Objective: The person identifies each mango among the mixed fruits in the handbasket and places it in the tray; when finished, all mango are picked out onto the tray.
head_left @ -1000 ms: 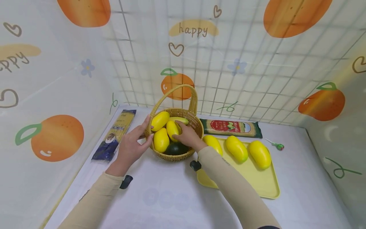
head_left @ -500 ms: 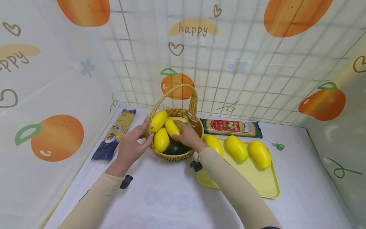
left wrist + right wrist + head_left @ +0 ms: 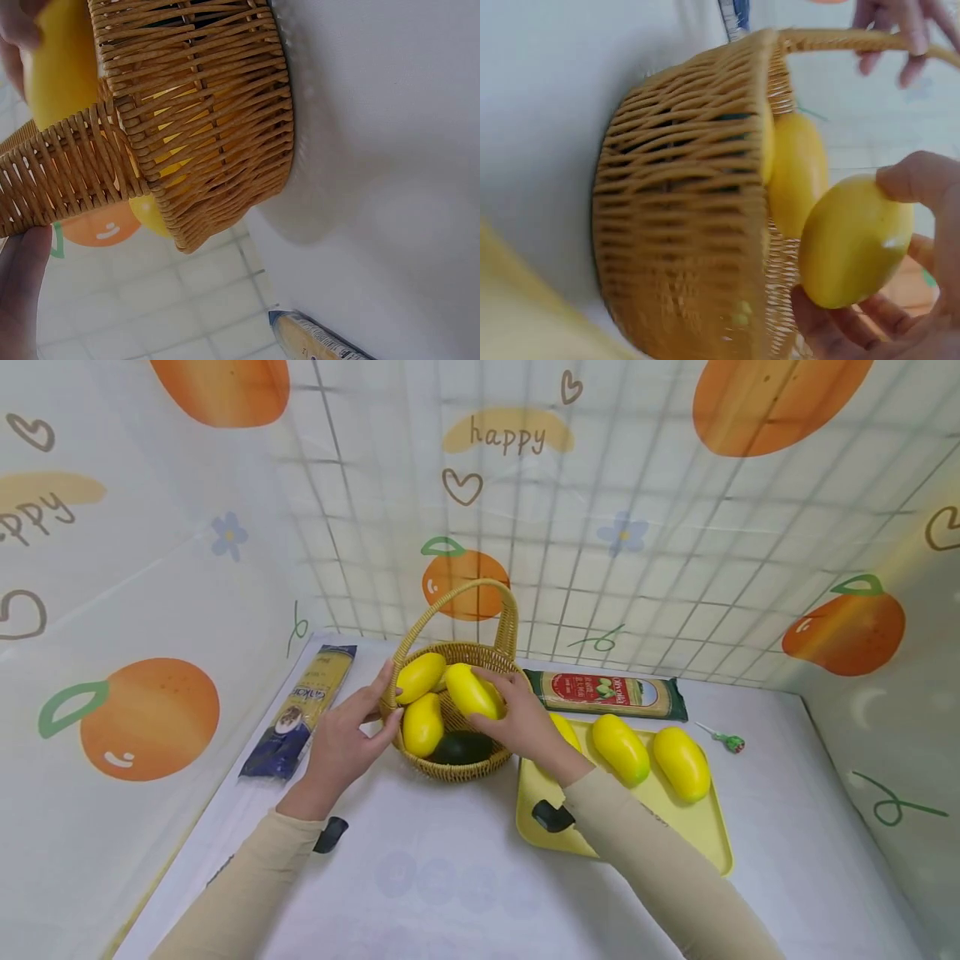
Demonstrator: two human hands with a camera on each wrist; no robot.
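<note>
My right hand (image 3: 531,722) grips a yellow mango (image 3: 468,689) between thumb and fingers, over the wicker basket (image 3: 457,772). In the right wrist view that mango (image 3: 855,240) stands clear above the rim. At the basket's left side, my left hand (image 3: 348,743) holds the base of the arched handle (image 3: 450,597) between thumb and fingers. Inside the basket lie a yellow mango (image 3: 420,677) at the back left, another mango (image 3: 423,727) in front of it, and a dark green, smooth oval fruit (image 3: 462,748). The held mango partly hides something yellow behind it.
A yellow tray (image 3: 637,827) to the right bears three mangoes, one (image 3: 566,732) partly behind my right hand. Behind it lies a red and green pasta packet (image 3: 607,693), with a lollipop (image 3: 731,743) beside. A blue and gold packet (image 3: 300,714) lies left of the basket.
My right hand has lifted the mango from among the others in the basket and shifted it slightly right and up. My left hand has stayed at the handle.
</note>
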